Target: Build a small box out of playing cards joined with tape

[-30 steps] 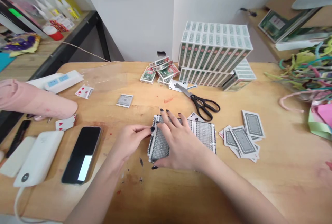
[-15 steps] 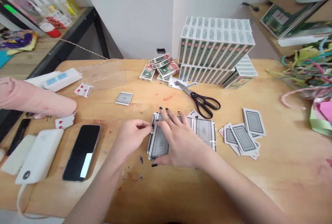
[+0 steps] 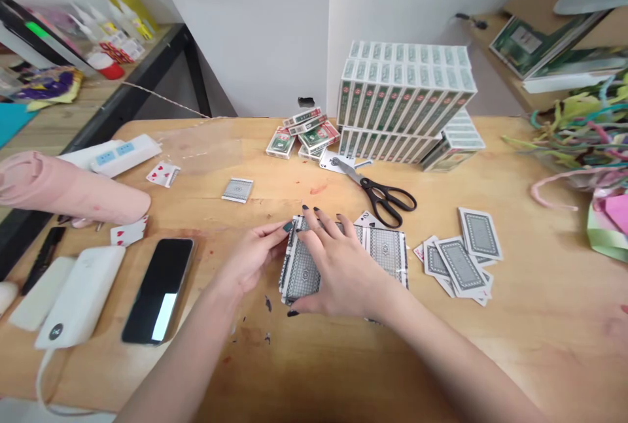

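Note:
A flat sheet of joined playing cards (image 3: 387, 250), grey backs up, lies in the middle of the wooden table (image 3: 314, 371). My right hand (image 3: 338, 266) lies flat on its left half, fingers spread, pressing it down. My left hand (image 3: 252, 256) touches the sheet's left edge, its fingertips pinching at the upper left corner. Whether it holds a separate card there I cannot tell.
Black scissors (image 3: 385, 195) lie behind the sheet. Loose cards (image 3: 461, 256) are fanned at the right. Stacked card boxes (image 3: 407, 99) stand at the back. A phone (image 3: 159, 289) and a white power bank (image 3: 78, 295) lie left. Another person's pink sleeve (image 3: 69, 187) rests at the left edge.
My left hand's fingers have shifted slightly along the sheet's left edge toward its upper corner. My right hand stays pressed flat. The view wobbled a little.

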Demonstrator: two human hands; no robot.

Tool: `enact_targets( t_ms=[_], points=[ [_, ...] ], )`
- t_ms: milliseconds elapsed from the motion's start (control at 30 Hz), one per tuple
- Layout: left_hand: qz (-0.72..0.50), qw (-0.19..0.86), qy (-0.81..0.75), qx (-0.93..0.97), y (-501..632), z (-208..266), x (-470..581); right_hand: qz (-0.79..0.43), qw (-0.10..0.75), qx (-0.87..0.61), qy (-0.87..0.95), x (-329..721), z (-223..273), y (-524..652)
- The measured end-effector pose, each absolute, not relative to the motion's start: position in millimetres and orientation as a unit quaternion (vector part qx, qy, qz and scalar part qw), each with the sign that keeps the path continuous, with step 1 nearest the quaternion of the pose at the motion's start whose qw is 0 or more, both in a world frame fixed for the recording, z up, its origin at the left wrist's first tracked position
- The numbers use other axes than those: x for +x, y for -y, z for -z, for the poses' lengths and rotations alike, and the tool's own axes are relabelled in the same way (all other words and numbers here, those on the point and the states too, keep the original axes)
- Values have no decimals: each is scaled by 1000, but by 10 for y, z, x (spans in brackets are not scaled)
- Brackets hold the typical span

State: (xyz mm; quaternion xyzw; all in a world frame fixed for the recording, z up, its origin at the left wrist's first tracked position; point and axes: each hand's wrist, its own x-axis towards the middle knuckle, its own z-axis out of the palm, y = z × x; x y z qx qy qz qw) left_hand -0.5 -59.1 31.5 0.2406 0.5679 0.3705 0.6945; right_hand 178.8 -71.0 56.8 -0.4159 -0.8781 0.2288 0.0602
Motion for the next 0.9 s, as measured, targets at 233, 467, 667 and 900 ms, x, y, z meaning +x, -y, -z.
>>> enact_targets(
  t_ms=[233,467,667,900],
  points=[
    [-367,702,-564,232,613,-283,44,-248,68,-413,873,1784,-585,689],
    [-364,650,-596,301,593,-394,91,-245,69,-412,875,1787,-597,686],
    [-338,606,-629,351,570,-408,76,-237,70,-414,876,1795,-599,697],
    [-333,570,-650,378,581,-370,73,-234,69,-413,877,1796,-588,695]
  ],
)
